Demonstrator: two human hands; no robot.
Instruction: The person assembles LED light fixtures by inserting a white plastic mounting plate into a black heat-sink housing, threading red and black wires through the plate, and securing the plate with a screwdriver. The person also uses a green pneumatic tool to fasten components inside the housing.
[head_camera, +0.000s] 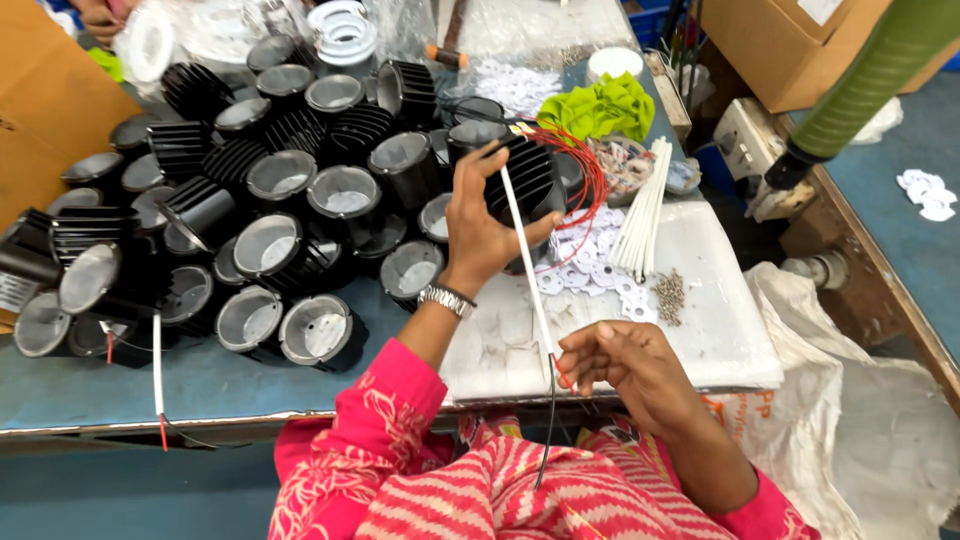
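Observation:
My left hand (478, 222) grips a black finned lamp housing (528, 178) and holds it tilted above the white work board (700, 330). A white sleeve tube (526, 255) runs from the housing down to my right hand (622, 365). That hand pinches the tube's lower end, where a red and a black wire (548, 420) hang out toward my lap. Thin red wires (588, 165) loop out of the housing on its right side. A metal watch sits on my left wrist.
Several black finned housings with grey insides (270, 190) are piled on the blue table to the left. A bundle of white tubes (645, 205), white washers (590, 272), small screws (668, 295) and a green cloth (600, 105) lie to the right. Cardboard boxes stand at both upper corners.

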